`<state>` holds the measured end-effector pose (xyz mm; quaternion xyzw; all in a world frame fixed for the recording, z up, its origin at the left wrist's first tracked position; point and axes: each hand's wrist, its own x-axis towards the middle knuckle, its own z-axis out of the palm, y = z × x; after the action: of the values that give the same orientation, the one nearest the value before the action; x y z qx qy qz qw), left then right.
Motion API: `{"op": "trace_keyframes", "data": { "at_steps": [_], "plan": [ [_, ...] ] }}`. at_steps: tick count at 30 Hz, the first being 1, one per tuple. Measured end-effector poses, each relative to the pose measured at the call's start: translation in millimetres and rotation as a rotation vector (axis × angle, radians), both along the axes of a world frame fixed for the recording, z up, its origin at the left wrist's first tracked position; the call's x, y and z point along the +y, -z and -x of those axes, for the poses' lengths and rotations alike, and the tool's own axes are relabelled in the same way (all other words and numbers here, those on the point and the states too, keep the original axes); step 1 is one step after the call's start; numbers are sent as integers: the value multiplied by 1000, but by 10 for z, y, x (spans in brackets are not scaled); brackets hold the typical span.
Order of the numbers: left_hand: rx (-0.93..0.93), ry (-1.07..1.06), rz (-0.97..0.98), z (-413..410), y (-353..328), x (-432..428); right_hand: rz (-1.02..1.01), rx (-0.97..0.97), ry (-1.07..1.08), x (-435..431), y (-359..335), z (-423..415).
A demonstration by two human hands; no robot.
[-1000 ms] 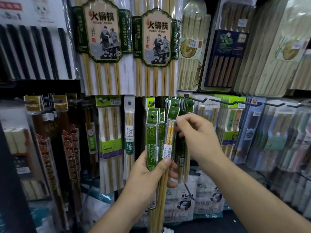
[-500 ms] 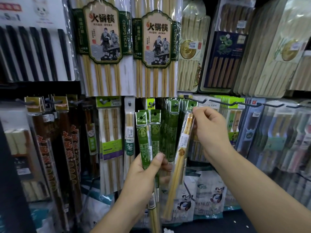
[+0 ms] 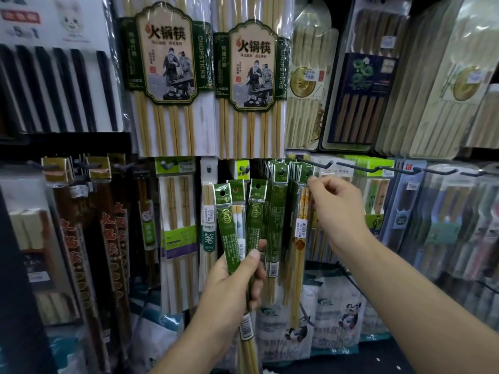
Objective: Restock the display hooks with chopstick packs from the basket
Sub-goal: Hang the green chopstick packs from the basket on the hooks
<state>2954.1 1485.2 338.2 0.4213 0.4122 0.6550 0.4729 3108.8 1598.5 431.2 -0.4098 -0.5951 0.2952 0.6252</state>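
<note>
Head cam: my left hand [image 3: 232,287] is wrapped around the lower part of three green chopstick packs [image 3: 229,233], thumb across the front and fingers curled behind, so they fan upward in front of the display. My right hand [image 3: 337,209] is up at the hook row, fingertips pinching the green header of a yellow-patterned chopstick pack [image 3: 302,211], which hangs straight down right against the hanging green packs [image 3: 278,211], though I can't tell if its hole is on a peg. A bare black hook [image 3: 351,168] sticks out just right of that hand, with the big hot-pot chopstick packs [image 3: 167,76] above and panda-print bags [image 3: 337,319] below.
</note>
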Motion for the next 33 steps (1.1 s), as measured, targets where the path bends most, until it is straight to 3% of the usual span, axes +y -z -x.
{"op": "trace_keyframes", "data": {
  "at_steps": [5, 12, 17, 20, 26, 33],
  "plan": [
    [94, 7, -39, 3, 8, -1, -45, 29, 73, -112, 64, 16],
    [99, 76, -104, -93, -14, 13, -103, -76, -227, -469, 139, 212],
    [87, 65, -105, -109, 10, 42, -44, 55, -334, -502, 132, 211],
    [88, 77, -90, -133, 24, 32, -97, 5, -278, -510, 149, 207],
    [311, 24, -74, -79, 93, 48, -25, 147, -93, -267, -40, 45],
    [99, 76, -39, -40, 36, 54, -53, 87, 2, -127, -114, -27]
  ]
}}
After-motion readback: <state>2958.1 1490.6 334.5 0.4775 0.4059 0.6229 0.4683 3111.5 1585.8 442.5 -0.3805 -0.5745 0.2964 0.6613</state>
